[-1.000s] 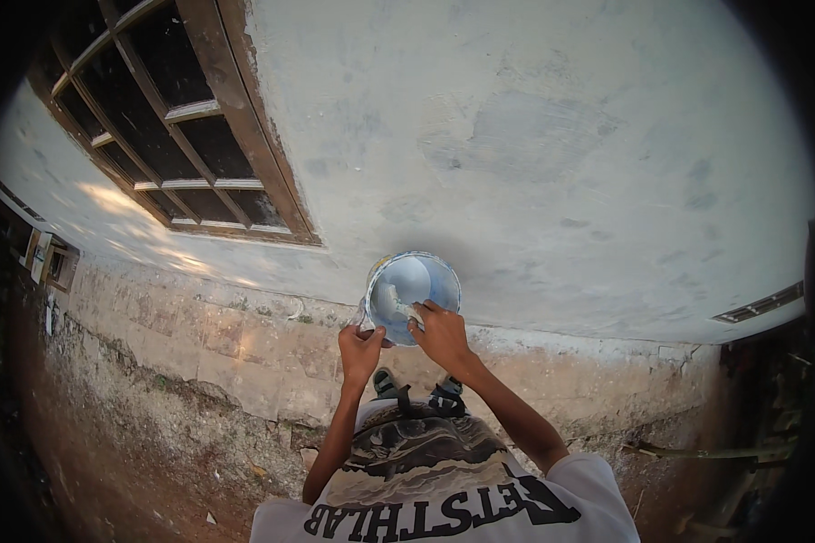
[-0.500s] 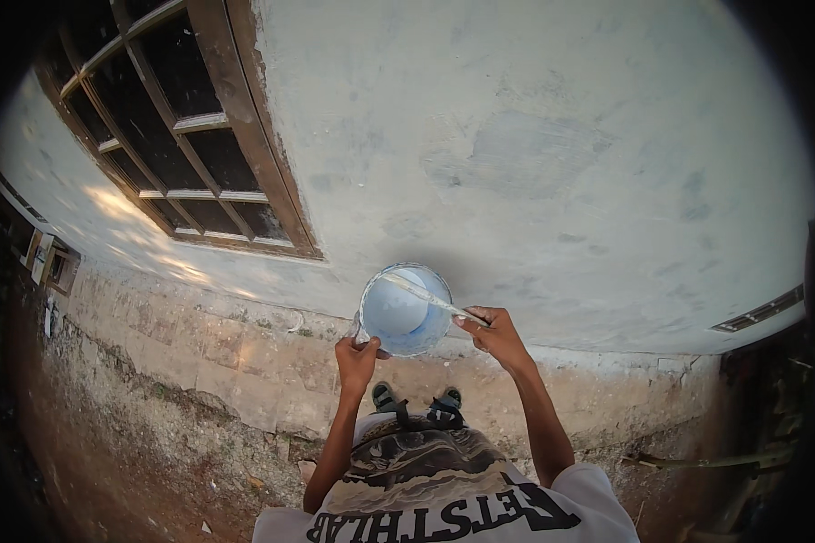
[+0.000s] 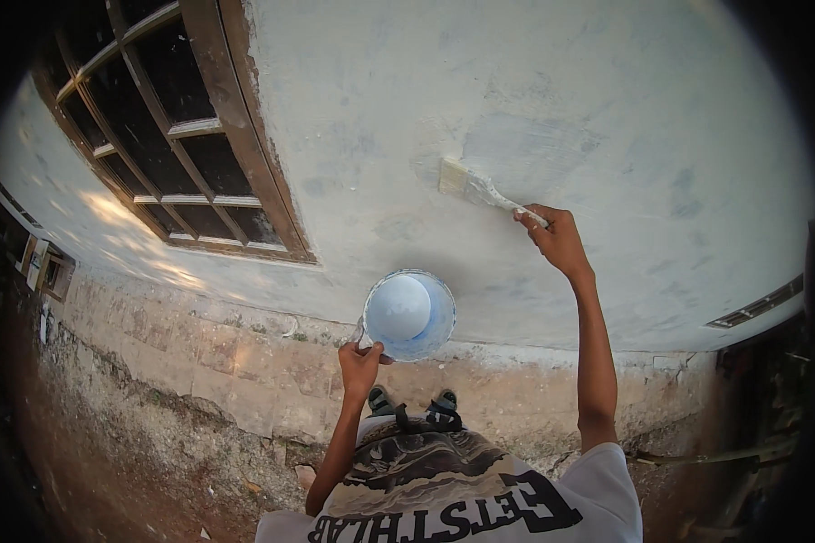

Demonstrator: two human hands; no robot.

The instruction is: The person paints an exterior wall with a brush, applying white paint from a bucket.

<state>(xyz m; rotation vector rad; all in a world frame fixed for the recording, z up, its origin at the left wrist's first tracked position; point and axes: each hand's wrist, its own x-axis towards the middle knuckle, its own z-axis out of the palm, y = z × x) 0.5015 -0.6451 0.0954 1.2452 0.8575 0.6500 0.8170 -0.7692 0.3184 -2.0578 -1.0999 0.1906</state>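
My right hand grips the handle of a flat paintbrush, its pale bristles at the wall beside a greyer patch. Whether the bristles touch the wall is hard to tell from above. Lower down, my left hand holds a bucket by its near left rim, thumb on the edge. The bucket is bluish inside and smeared with white along the rim. Pale, whitish paint lies in it.
A brown wooden window with several dark panes is set in the wall at the upper left. Worn paving runs along the wall's foot, with rough ground nearer me. A narrow vent sits low at the right.
The paintbrush in my right hand has left the bucket and risen to the wall, up and to the right. My left hand still holds the bucket in nearly the same place.
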